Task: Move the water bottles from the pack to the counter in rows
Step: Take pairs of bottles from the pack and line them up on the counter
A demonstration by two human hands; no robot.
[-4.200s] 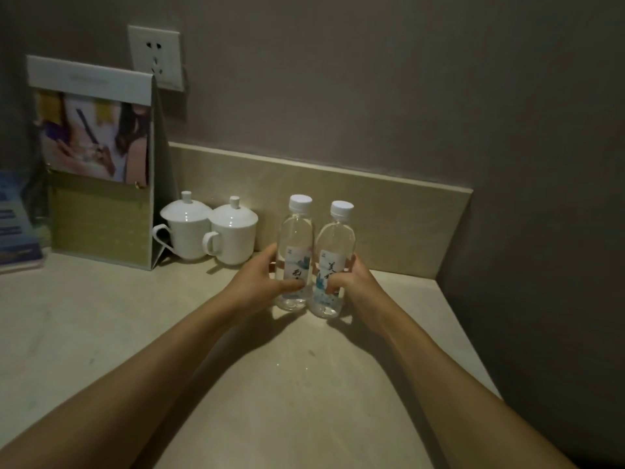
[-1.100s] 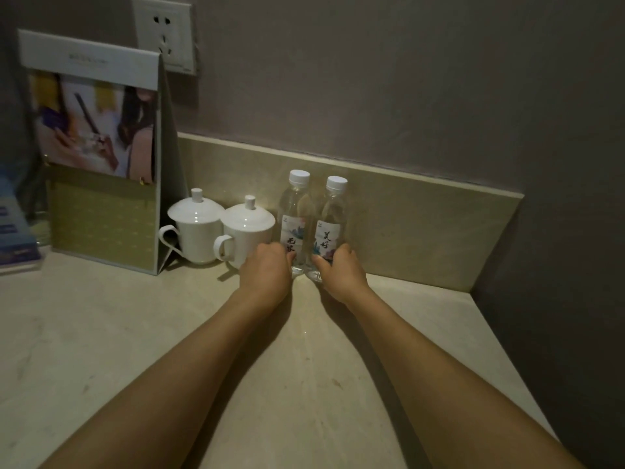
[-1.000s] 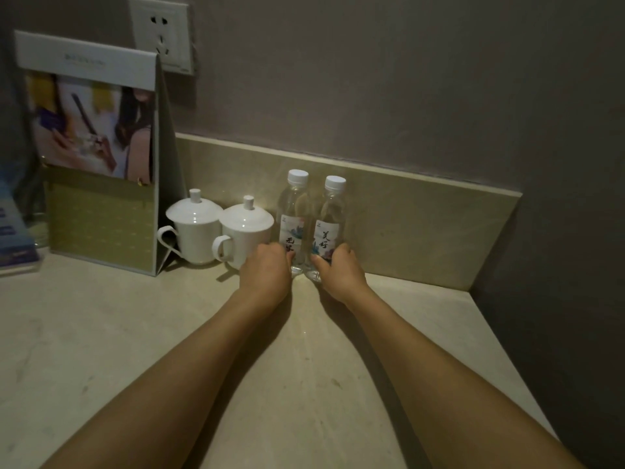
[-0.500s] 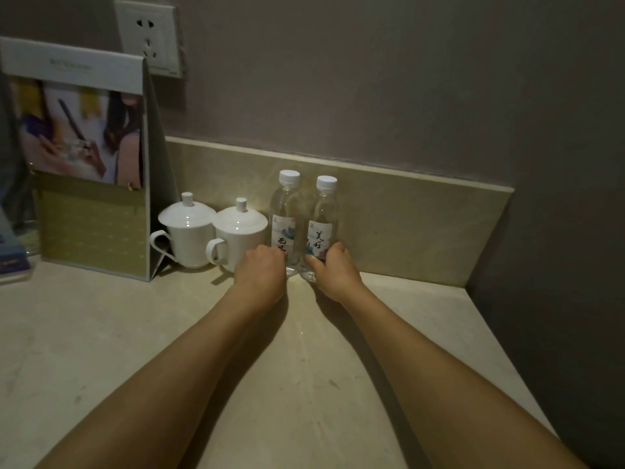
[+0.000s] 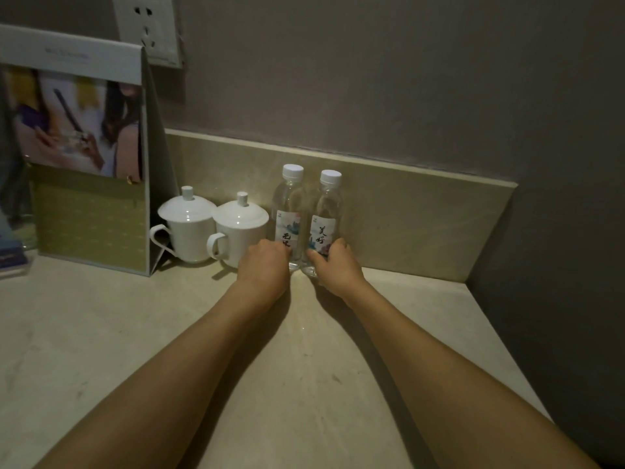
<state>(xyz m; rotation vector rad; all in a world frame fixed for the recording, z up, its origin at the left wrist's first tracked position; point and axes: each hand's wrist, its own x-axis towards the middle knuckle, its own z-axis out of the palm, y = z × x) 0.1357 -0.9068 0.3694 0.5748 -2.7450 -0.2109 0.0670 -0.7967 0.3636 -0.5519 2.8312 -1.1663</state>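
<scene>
Counter (image 5: 101, 333): two bottles (image 5: 291, 214) upright, two hands (image 5: 267, 269) gripping bases.

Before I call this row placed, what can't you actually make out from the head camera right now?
- Bases of the left bottle and right bottle: covered by the left hand and right hand.
- Fingertips of both hands: curled out of sight, grip unclear.
- The pack: outside the frame.
- Lower label text: hidden by the hands.
- Blue item: cut off by the left edge.
</scene>
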